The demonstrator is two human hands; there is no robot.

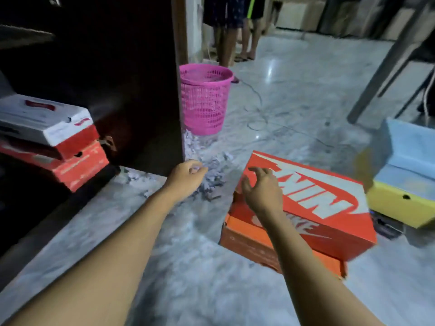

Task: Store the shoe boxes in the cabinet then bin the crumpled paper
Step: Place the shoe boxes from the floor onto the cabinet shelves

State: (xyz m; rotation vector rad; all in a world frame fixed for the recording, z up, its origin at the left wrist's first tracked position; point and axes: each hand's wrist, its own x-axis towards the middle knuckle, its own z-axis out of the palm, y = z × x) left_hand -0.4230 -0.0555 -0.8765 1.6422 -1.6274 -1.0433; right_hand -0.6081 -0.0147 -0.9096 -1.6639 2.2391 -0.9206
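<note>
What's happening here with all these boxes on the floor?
A person is tidying up. Two shoe boxes already sit stacked in the dark cabinet. Both hands are empty: the right hand reaches over the orange box, the left hand hovers near crumpled paper below the pink basket.

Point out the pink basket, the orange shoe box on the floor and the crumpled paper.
pink basket [204, 107]: head view, mesh side wall.
orange shoe box [329, 203]: head view, lid top.
crumpled paper [211, 180]: head view, middle of floor pile.
</note>
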